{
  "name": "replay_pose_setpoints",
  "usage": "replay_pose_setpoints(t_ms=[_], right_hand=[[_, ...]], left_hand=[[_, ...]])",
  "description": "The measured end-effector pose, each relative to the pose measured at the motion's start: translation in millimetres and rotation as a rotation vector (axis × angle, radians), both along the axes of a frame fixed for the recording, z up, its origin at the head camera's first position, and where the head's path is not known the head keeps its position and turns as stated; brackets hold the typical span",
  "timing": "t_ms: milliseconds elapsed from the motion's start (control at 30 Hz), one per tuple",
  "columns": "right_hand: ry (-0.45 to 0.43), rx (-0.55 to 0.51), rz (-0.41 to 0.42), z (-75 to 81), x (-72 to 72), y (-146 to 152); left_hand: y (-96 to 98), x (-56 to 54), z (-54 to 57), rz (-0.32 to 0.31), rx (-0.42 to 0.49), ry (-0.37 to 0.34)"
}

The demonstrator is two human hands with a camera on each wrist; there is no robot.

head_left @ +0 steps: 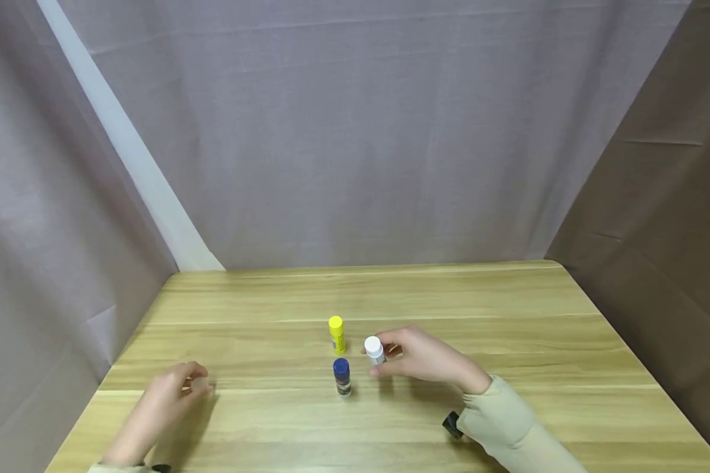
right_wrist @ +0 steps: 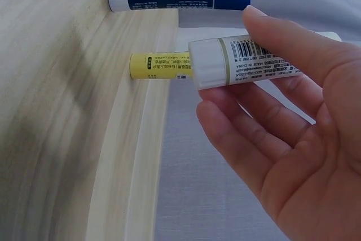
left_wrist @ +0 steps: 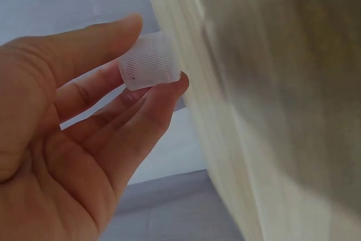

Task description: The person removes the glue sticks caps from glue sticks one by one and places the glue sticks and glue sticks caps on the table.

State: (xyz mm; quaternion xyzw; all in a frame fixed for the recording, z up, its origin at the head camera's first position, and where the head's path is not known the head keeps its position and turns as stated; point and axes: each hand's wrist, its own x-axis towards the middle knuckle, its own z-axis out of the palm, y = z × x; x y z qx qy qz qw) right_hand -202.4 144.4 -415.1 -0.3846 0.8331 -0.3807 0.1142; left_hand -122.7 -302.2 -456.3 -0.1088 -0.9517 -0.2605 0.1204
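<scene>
My right hand [head_left: 420, 356] holds a white glue stick [head_left: 375, 349] between thumb and fingers, close over the table. In the right wrist view, printed text and a barcode show on the white glue stick [right_wrist: 242, 55]. Just left of it stand two upright glue sticks, a yellow one [head_left: 337, 336] farther back and a dark blue one [head_left: 342, 378] nearer. Out at the table's left side, my left hand [head_left: 168, 397] pinches a small translucent ribbed cap [left_wrist: 149, 63] between thumb and fingertips, raised off the wood.
The wood-grain table [head_left: 260, 420] runs back to a grey cloth curtain [head_left: 355, 144]. A brown cloth [head_left: 657, 217] borders its right side, and grey cloth hangs along the left. A small black device [head_left: 451, 425] sits at my right wrist.
</scene>
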Motion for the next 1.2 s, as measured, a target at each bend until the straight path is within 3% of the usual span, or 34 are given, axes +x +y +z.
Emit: replay_pose_setpoints(t_ms=[367, 867, 1200], right_hand=[[0.041, -0.012, 0.022, -1.0, -1.2, -4], [0.025, -0.018, 0.023, -3.6, -2.4, -6], [-0.024, -0.012, -0.096, 3.0, -1.8, 12]], left_hand=[[-0.3, 6.0, -14.2, 0.016, 0.028, -0.054], [-2.3, 4.9, -13.5, 0.028, 0.005, -0.093], [-1.3, 3.0, -9.6, 0.046, -0.011, -0.140]])
